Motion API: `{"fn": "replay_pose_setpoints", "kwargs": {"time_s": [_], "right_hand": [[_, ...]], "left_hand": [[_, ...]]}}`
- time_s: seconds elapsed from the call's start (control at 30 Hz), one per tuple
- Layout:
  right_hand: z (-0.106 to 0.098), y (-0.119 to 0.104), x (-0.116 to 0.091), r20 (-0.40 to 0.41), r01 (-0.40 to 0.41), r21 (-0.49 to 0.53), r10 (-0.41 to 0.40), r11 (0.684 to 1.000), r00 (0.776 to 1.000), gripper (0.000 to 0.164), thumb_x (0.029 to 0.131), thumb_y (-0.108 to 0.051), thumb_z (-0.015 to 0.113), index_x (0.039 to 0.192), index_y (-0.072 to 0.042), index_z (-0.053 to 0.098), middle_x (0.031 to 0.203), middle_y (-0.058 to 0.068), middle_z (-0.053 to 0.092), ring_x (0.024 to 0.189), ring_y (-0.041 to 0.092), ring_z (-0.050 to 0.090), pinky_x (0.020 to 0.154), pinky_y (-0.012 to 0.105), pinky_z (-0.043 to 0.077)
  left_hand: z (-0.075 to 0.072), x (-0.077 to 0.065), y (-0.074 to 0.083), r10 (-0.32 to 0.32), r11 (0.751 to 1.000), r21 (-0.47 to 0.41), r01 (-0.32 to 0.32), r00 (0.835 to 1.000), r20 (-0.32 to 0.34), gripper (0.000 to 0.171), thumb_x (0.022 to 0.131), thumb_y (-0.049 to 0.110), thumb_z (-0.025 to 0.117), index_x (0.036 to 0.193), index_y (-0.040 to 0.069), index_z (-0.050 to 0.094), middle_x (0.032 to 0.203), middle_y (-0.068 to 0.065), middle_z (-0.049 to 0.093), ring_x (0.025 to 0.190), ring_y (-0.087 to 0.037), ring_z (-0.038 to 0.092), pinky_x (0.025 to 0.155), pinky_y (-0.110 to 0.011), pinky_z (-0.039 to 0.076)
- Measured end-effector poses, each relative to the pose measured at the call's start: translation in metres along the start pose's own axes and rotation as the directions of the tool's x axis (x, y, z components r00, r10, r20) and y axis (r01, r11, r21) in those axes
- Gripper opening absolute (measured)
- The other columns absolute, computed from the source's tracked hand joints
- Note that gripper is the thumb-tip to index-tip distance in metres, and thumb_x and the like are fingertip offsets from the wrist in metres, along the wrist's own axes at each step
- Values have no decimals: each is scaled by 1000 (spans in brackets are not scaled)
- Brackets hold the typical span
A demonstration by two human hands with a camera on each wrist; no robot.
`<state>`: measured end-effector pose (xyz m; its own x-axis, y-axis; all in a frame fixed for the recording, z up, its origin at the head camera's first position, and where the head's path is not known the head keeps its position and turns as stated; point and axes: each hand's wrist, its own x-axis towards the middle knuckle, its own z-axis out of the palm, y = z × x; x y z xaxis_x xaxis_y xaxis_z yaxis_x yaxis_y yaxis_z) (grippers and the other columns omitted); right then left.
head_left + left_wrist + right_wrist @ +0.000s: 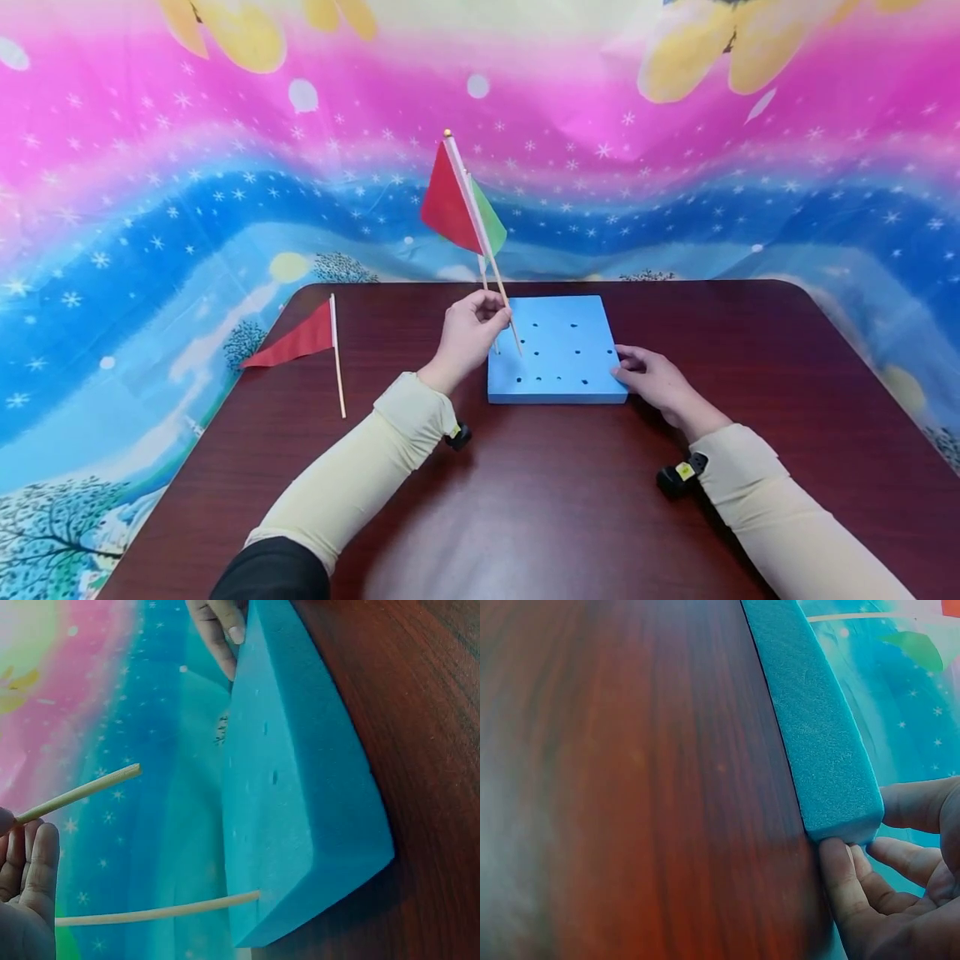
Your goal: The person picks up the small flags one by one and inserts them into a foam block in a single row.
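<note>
My left hand [471, 333] pinches the wooden stick of a red triangular flag [450, 200] and holds it tilted over the left part of a blue foam block [555, 312]. In the left wrist view the bottom end of this flag's stick [82, 793] is apart from the block. Behind it a green flag [489, 218] stands with its stick [172, 910] in the block near the left edge; the red flag partly covers it. At the block's right side my right hand [654, 383] grips the edge near the front corner, thumb and fingers touching the foam [829, 750].
Another red flag [296, 340] lies on the dark wooden table [480, 517] at the left. Several small holes dot the block's top. A colourful printed cloth [360, 167] hangs behind the table. Each wrist carries a small black camera.
</note>
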<state>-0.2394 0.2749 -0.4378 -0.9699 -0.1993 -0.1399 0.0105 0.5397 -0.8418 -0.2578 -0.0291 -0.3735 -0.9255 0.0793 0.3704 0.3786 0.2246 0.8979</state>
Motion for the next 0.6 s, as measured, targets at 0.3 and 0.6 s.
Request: {"fn": "replay_pose_setpoints", "kwargs": {"time_s": [0.3, 0.6], "right_hand": [[8, 2, 3, -15, -3, 16, 3, 1000, 1000, 59, 105, -15, 59, 156, 5, 36, 133, 28, 52, 120, 39, 49, 97, 39, 50], [5, 2, 1, -34, 3, -3, -4, 1000, 999, 56, 105, -13, 58, 155, 5, 38, 132, 27, 53, 118, 37, 50, 97, 41, 49]], "left_hand": [[14, 3, -9, 73, 978, 194, -81, 996, 49, 7, 97, 4, 69, 103, 1, 72, 92, -7, 72, 83, -19, 67, 79, -30, 57], [32, 9, -18, 78, 952, 290, -102, 993, 93, 12, 99, 8, 69, 109, 2, 73, 96, -7, 73, 84, -18, 67, 75, -27, 56]]}}
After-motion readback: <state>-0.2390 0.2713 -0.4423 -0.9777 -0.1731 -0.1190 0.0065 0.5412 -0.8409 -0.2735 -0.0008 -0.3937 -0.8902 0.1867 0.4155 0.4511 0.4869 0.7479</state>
